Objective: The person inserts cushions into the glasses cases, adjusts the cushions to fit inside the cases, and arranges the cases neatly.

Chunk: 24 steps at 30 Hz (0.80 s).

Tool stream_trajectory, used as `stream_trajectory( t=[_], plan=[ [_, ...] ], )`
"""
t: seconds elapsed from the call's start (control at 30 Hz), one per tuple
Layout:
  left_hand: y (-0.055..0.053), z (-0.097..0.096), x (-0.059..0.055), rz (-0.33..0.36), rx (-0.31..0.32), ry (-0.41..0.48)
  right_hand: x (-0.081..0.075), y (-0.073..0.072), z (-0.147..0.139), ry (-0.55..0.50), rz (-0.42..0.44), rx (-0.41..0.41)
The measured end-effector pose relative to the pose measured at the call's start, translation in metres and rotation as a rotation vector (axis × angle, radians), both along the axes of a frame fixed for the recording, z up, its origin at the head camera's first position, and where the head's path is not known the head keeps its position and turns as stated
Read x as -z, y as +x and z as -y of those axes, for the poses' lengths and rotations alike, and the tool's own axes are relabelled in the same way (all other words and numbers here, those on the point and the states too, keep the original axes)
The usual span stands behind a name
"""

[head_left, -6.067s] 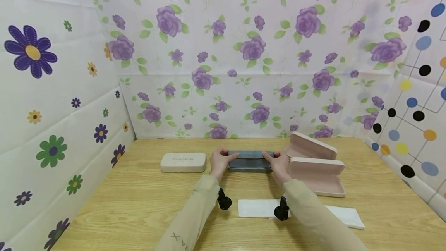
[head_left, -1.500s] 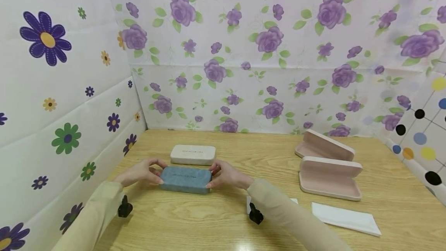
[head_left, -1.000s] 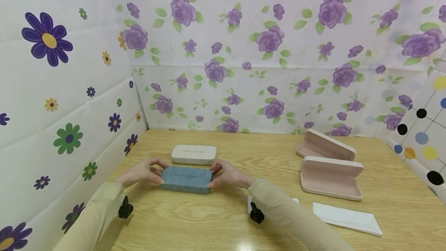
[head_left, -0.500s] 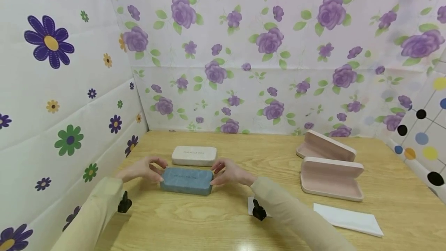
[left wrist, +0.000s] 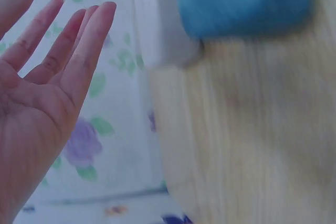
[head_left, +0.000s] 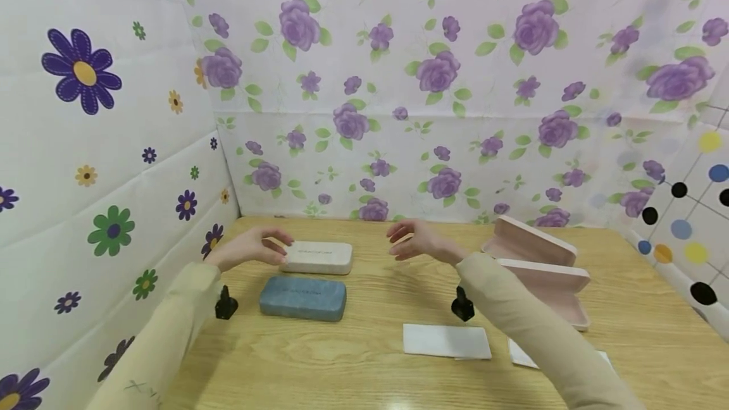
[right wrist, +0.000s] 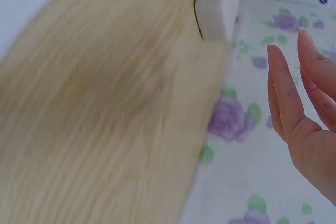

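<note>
A blue glasses case (head_left: pixel 303 299) lies closed on the table, with a white glasses case (head_left: pixel 320 258) just behind it. In the head view my left hand (head_left: pixel 250 249) hovers by the white case's left end; whether it touches is unclear. The left wrist view has this hand (left wrist: pixel 47 77) with loosely extended fingers and nothing in them, the blue case (left wrist: pixel 244 3) blurred beside it. My right hand (head_left: pixel 423 243) is raised above the table, right of the white case and apart from it. Its fingers (right wrist: pixel 286 85) are extended and hold nothing.
Two pink glasses cases (head_left: pixel 532 240) stand with lids raised at the right, the front one (head_left: pixel 549 280) partly behind my right sleeve. Folded white cloths (head_left: pixel 447 341) lie near the front, the right one (head_left: pixel 523 353) half covered by my forearm. Patterned sheets border the table (head_left: pixel 319 372).
Earlier both hands gripped the blue case and brought it left, setting it before the white case. Now they have let go; both lifted away, the right hand moving rightward and the left toward the white case.
</note>
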<state>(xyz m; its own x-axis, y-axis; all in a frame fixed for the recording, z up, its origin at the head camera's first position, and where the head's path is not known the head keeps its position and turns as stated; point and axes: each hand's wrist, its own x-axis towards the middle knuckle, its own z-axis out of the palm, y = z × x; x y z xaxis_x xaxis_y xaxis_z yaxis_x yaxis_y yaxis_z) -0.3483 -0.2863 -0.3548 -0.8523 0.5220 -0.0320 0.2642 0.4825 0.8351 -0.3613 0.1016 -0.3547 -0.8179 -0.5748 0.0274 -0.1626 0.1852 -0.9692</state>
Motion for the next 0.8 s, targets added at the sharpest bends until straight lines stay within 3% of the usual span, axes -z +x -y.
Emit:
stream_trajectory(
  t=[0.13,0.23,0.53,0.8],
  plan=[
    [-0.007,-0.030,-0.006,-0.015,0.027,-0.057,-0.009,-0.003,-0.026,0.007,-0.009,0.039],
    [-0.013,-0.055,-0.009,-0.003,0.082,-0.055,-0.015,-0.003,-0.045,0.026,0.002,0.037],
    [-0.023,-0.144,-0.014,0.108,0.327,0.008,-0.024,0.006,-0.093,0.175,0.002,-0.110],
    [-0.016,-0.206,-0.006,0.152,0.522,-0.076,-0.011,0.017,-0.119,0.251,0.048,-0.243]
  ],
)
